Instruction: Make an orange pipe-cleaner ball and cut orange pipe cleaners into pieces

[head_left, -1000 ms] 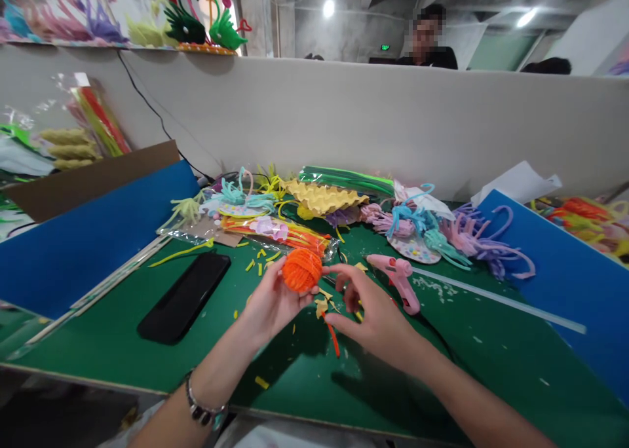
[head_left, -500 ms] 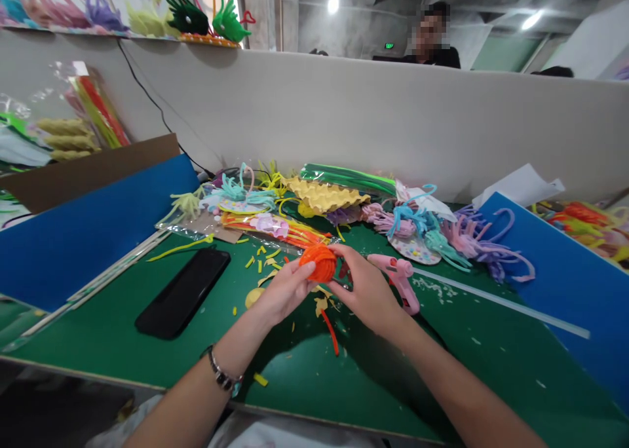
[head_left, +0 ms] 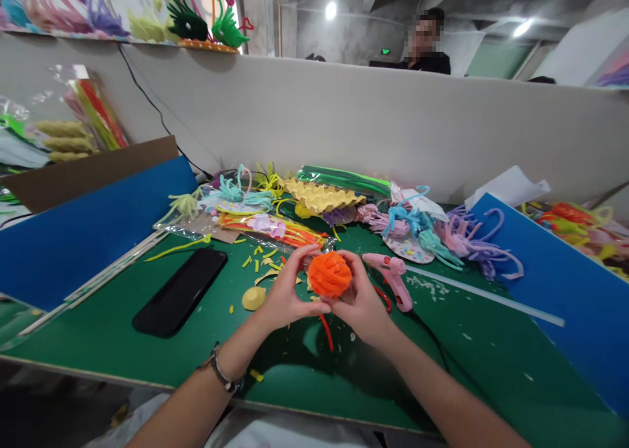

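Observation:
An orange ball of wound pipe cleaner [head_left: 330, 274] is held above the table between both hands. My left hand [head_left: 289, 294] curves round its left side, thumb underneath. On the right side my right hand [head_left: 362, 300] grips it with thumb and fingers. The ball's underside is hidden by the thumbs. Below the hands lies a loose orange pipe cleaner piece [head_left: 326, 333]. Left of them, a small yellow cup-shaped piece [head_left: 253, 298] rests among yellow scraps [head_left: 249, 262]. A pink glue gun [head_left: 393, 279] lies just right of my right hand.
A black phone [head_left: 181, 292] lies on the green table [head_left: 206, 369]. Bundled pipe cleaners [head_left: 275, 228] and an egg-carton sheet [head_left: 322, 196] are piled at the back. Blue panels [head_left: 98, 228] border the sides. A long glue stick [head_left: 484, 295] extends right. A person [head_left: 428, 45] is beyond the partition.
The orange ball has been turned and brought slightly nearer and to the right. My left hand has shifted from holding its lower left to cupping its side. The view has moved slightly.

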Demonstrator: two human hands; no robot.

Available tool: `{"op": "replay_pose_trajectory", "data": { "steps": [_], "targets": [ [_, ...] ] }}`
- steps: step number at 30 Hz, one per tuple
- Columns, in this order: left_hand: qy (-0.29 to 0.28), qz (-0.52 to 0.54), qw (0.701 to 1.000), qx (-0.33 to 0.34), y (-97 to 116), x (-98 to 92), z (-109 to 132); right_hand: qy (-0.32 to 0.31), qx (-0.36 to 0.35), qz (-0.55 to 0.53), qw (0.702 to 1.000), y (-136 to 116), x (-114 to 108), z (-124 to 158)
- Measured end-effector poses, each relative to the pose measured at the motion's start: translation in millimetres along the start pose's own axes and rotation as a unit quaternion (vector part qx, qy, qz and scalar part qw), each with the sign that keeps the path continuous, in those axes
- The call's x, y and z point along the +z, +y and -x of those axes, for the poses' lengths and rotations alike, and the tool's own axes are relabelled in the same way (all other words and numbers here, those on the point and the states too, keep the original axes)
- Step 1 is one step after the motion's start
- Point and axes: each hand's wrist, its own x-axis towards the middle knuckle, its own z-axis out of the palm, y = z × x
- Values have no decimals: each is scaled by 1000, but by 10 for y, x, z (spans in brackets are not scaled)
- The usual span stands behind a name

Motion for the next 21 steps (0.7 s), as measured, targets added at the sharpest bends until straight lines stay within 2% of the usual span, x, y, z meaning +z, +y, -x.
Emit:
{"op": "replay_pose_trajectory", "data": {
  "steps": [3, 7, 9, 10, 12, 15, 17, 21],
  "targets": [
    [-45, 9, 998, -45, 43, 58, 4, 49, 13, -42, 998, -41, 46, 5],
    [-111, 147, 976, -116, 117, 184, 29, 111, 2, -28, 993, -60, 92, -19],
    [-134, 178, 964, -142, 160, 244, 49, 156, -15, -4, 988, -54, 109, -51],
    [-137, 152, 968, -144, 184, 270, 59, 180, -29, 10, 983, -50, 115, -73],
    [-140, 31, 981, -132, 229, 312, 76, 220, -58, 37, 973, -45, 121, -122],
    [-175, -126, 971, -104, 278, 348, 89, 238, -69, 51, 967, -55, 121, -184],
    [-204, -153, 964, -80, 296, 349, 86, 233, -63, 45, 969, -83, 118, -203],
    [-190, -162, 967, -56, 310, 268, 43, 225, -56, 30, 972, -186, 89, -193]
  ]
}}
